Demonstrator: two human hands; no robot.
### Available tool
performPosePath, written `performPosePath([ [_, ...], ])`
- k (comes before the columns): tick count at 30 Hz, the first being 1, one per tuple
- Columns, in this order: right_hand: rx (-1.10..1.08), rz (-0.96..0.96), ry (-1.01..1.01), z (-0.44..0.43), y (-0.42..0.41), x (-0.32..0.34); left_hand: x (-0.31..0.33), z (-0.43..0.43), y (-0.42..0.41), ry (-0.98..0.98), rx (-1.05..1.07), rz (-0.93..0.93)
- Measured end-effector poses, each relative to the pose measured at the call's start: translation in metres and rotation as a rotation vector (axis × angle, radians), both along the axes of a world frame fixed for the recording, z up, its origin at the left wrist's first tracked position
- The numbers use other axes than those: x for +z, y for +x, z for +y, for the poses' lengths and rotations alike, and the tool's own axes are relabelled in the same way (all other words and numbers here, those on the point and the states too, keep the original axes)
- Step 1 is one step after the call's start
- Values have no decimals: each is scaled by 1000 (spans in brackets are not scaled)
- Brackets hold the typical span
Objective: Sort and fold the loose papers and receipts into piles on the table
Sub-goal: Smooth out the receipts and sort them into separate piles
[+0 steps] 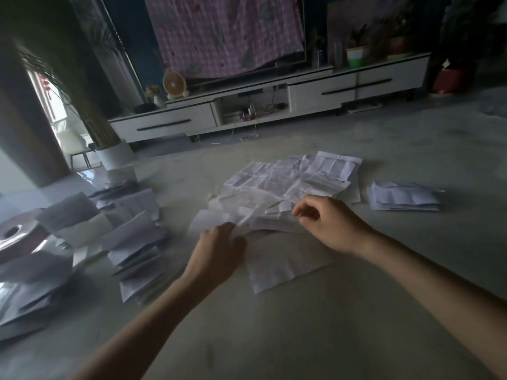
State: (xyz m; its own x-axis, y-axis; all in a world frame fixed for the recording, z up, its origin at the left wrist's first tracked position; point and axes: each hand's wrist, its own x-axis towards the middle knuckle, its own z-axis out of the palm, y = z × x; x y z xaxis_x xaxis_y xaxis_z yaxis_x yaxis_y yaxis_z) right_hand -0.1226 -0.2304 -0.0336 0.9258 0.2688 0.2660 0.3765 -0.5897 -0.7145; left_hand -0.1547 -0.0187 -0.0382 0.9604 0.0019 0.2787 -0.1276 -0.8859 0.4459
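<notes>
Grips 2 | left grip (219,252) clutching loose heap (288,182) | right grip (330,224) pinching same heap | folded pile (403,197) at right 1

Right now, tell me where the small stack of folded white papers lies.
Head view: the stack lies on the right side of the table, just right of the loose white paper heap.

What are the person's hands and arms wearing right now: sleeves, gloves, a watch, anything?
Nothing shows. The left hand and right hand are gloveless; the left forearm and right forearm are bare to the frame edge, with no sleeve, watch or bracelet. Rings cannot be ruled out: the view is blurred.
</notes>
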Motion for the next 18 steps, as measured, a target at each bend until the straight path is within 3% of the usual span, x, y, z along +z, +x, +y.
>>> performPosePath([
  [3,25,96,203,0,3,6,30,6,1,-40,67,-143],
  [5,82,173,345,0,1,15,59,9,3,-138,3,-144],
  [8,192,265,408,1,-10,32,101,4,-3,-460,-164,51],
  [11,285,344,480,1,-19,37,116,-6,-4,-621,-289,305],
  [18,109,466,772,-9,-16,28,98,-15,7,-936,-313,531],
])
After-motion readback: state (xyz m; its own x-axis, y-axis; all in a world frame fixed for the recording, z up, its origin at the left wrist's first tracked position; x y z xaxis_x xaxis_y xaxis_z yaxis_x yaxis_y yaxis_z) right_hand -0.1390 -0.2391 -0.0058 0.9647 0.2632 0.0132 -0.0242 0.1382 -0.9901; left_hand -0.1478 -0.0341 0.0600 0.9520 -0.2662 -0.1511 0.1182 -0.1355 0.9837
